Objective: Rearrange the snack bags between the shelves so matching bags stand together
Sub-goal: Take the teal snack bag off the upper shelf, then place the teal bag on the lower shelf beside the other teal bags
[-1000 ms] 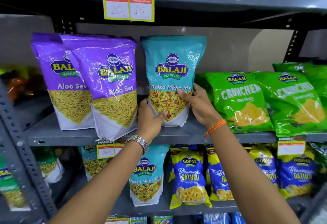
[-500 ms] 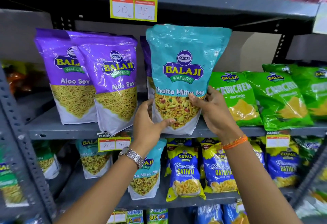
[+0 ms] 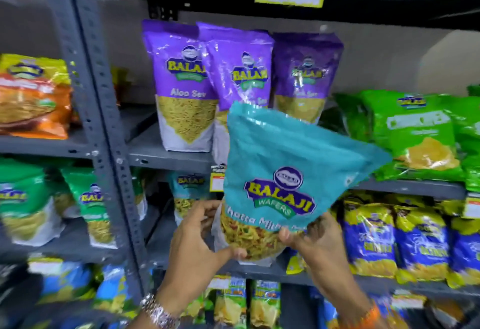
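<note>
1. The teal bag (image 3: 283,173) stands with its long axis near vertical, its top leaning toward 1 o'clock and its printed face toward the camera.
2. Both hands grip its lower end in front of the shelves: the left hand (image 3: 197,245) at 7 o'clock of the bag, the right hand (image 3: 314,240) at 5 o'clock.
3. The middle shelf (image 3: 168,156) holds three purple bags (image 3: 187,87) standing upright, with green bags (image 3: 420,134) at their 3 o'clock.
4. The lower shelf (image 3: 262,271) carries another teal bag (image 3: 188,191) and blue-and-yellow bags (image 3: 368,235).
5. The held bag is glossy, crinkled plastic with a clear window showing mixed snack; the racks are grey perforated metal.
</note>
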The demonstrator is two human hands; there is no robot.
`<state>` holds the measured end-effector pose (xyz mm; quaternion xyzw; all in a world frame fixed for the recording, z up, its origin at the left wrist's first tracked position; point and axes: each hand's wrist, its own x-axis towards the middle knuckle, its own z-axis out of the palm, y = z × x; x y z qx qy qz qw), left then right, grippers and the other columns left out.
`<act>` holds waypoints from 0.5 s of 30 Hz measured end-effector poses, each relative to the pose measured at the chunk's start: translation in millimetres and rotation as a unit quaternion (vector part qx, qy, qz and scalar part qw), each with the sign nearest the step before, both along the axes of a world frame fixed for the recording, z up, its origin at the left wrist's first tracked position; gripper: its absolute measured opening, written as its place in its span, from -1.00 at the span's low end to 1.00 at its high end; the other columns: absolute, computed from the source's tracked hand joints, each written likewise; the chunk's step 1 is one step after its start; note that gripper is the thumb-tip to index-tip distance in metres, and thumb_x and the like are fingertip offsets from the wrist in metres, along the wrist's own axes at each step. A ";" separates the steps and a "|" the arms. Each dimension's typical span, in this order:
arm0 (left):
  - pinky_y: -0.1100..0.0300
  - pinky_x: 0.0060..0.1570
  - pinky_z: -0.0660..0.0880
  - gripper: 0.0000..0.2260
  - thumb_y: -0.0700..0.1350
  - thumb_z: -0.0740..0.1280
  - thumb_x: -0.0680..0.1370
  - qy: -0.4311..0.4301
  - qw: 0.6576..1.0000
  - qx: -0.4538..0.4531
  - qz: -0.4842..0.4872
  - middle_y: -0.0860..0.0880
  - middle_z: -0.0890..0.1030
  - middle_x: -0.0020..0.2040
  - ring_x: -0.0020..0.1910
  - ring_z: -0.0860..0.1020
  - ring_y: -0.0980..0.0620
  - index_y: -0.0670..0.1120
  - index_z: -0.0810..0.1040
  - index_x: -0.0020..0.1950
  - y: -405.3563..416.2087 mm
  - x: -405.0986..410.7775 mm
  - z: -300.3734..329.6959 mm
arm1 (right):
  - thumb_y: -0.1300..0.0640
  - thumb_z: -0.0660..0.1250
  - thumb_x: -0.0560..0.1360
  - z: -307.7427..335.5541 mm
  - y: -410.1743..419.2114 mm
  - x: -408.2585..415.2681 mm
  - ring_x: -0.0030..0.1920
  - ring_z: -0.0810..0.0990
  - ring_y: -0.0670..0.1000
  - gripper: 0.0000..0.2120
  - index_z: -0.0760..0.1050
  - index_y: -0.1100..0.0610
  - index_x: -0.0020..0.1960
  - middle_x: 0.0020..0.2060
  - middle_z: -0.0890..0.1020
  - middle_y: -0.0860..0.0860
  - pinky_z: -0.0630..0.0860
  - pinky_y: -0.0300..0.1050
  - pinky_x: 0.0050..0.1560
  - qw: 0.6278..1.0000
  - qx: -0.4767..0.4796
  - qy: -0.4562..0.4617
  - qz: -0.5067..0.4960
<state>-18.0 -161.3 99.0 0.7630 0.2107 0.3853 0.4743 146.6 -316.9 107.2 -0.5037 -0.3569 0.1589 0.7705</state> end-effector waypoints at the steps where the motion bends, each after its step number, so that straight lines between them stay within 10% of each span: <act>1: 0.06 0.17 0.61 -0.27 0.20 0.68 0.11 0.014 1.000 -0.009 0.009 0.25 0.67 0.17 0.19 0.62 0.23 0.28 0.50 0.22 6.0 -7.9 -14.9 | 0.40 0.54 0.21 -18.4 8.2 -4.3 0.07 0.73 0.06 -0.44 0.52 0.26 0.18 0.07 0.74 0.16 0.67 -0.13 -0.02 1.000 -0.020 0.006 0.010; 15: -0.07 0.03 0.66 -0.30 -0.04 0.72 0.11 0.158 0.975 -0.064 0.143 0.09 0.71 0.07 0.09 0.69 0.03 0.29 0.46 0.11 92.0 -48.1 -163.3 | 0.31 0.59 0.32 -159.1 131.2 -38.2 0.29 0.62 0.07 -0.39 0.48 0.12 0.32 0.26 0.66 0.05 0.59 0.15 0.25 0.973 -0.223 -0.029 0.049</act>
